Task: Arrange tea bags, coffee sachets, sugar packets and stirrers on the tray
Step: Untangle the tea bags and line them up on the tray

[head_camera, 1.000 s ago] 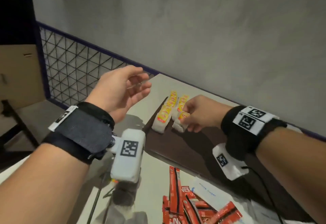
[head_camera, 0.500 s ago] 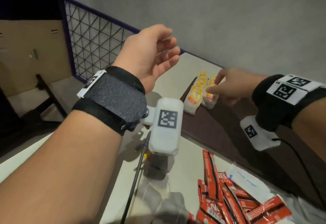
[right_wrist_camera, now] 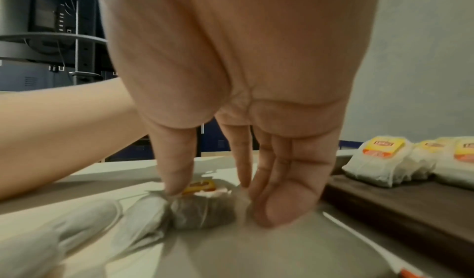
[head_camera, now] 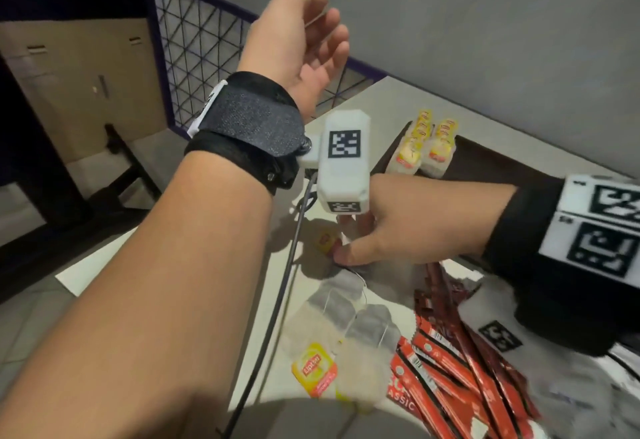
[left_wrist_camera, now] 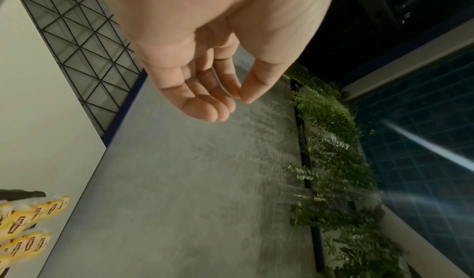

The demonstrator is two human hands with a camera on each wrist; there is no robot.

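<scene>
Right hand [right_wrist_camera: 231, 91] has left the tray [right_wrist_camera: 400, 205], now pinching a tea bag [right_wrist_camera: 202, 211]; left hand [left_wrist_camera: 205, 63] loosely curled, empty.

"Lipton" reads on the yellow tag [head_camera: 314, 369] of a loose tea bag [head_camera: 311, 331] lying on the table, and the letters "ASSIC" show in white on a red coffee sachet [head_camera: 401, 395] beside it; other printing is too blurred to read.
</scene>
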